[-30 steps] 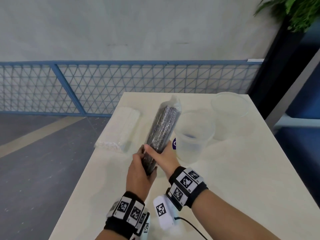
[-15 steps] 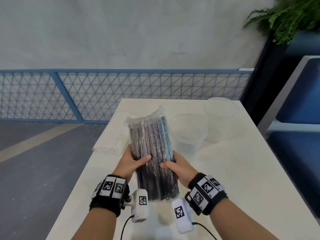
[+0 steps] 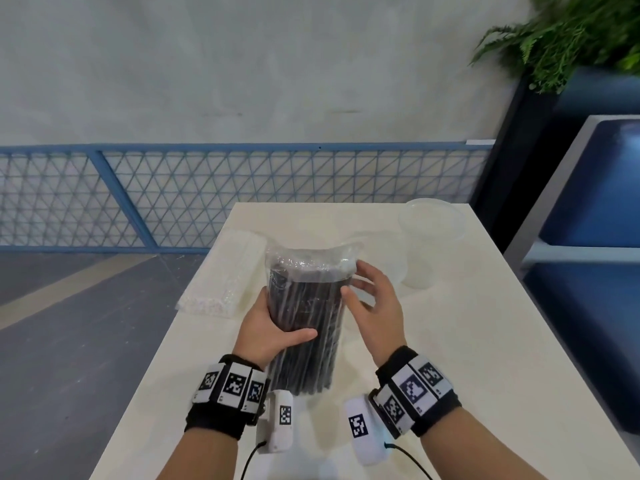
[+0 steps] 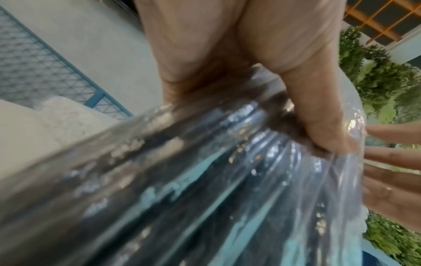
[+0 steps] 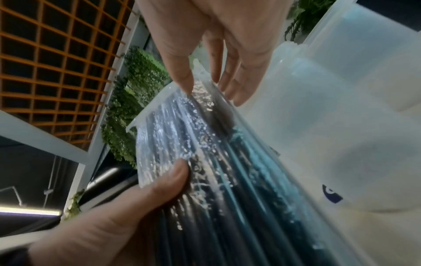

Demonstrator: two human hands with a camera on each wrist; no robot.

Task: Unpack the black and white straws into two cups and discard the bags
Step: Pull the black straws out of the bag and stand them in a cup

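Observation:
A clear bag of black straws (image 3: 306,313) stands upright on the cream table (image 3: 450,358). My left hand (image 3: 273,327) grips its middle, thumb across the front; this bag (image 4: 205,180) fills the left wrist view. My right hand (image 3: 372,299) is beside the bag's top right edge with straight fingers, its fingertips (image 5: 227,88) at the sealed top of the bag (image 5: 205,144). A bag of white straws (image 3: 225,271) lies flat at the table's left edge. Two clear cups stand behind: one (image 3: 408,261) partly hidden by my right hand, another (image 3: 431,223) further back right.
A blue mesh fence (image 3: 173,199) runs behind the table, with grey floor to the left. A dark planter with green leaves (image 3: 571,29) and a blue seat (image 3: 595,237) stand to the right.
The bag has been stood more upright and my left hand has shifted lower round its middle. My right hand has let go of the lower part and risen to the bag's top.

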